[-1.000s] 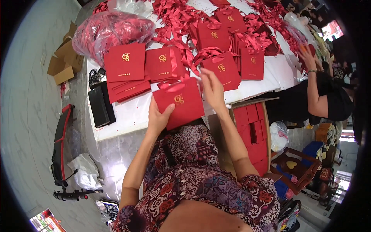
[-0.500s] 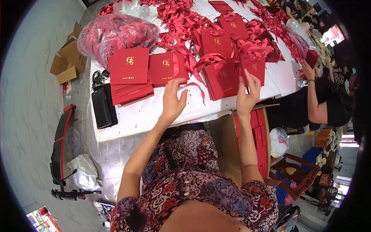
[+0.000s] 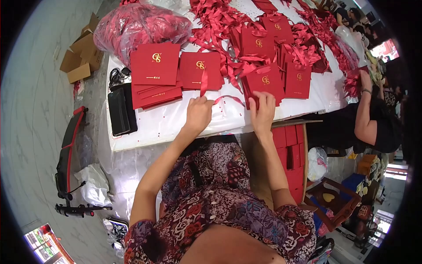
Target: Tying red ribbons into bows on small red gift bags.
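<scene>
My left hand [image 3: 199, 115] is closed in a pinch on a loose red ribbon [image 3: 204, 82], which rises from the fingers across a flat red gift bag [image 3: 193, 70] with a gold emblem. My right hand [image 3: 263, 113] has its fingers bent over the near edge of another red gift bag [image 3: 271, 83], the front one of a leaning stack with ribbon handles. A third stack of red bags [image 3: 299, 81] stands just right of it. To the left, several flat red bags [image 3: 154, 70] lie piled without visible ribbons. One more ribbon strand [image 3: 231, 97] curls on the white tabletop between my hands.
A clear plastic sack of red ribbon [image 3: 140, 33] sits at the far left, with a black phone case [image 3: 119, 112] and a cable nearby. Ribbon heaps [image 3: 220, 22] cover the far table. A carton of red boxes [image 3: 288, 149] stands below the edge; a co-worker's arm [image 3: 364, 110] reaches in right.
My left hand has gone from open fingers beside the flat bag to pinching its ribbon. My right hand has moved from the right-hand stack leftward onto the middle stack's front bag.
</scene>
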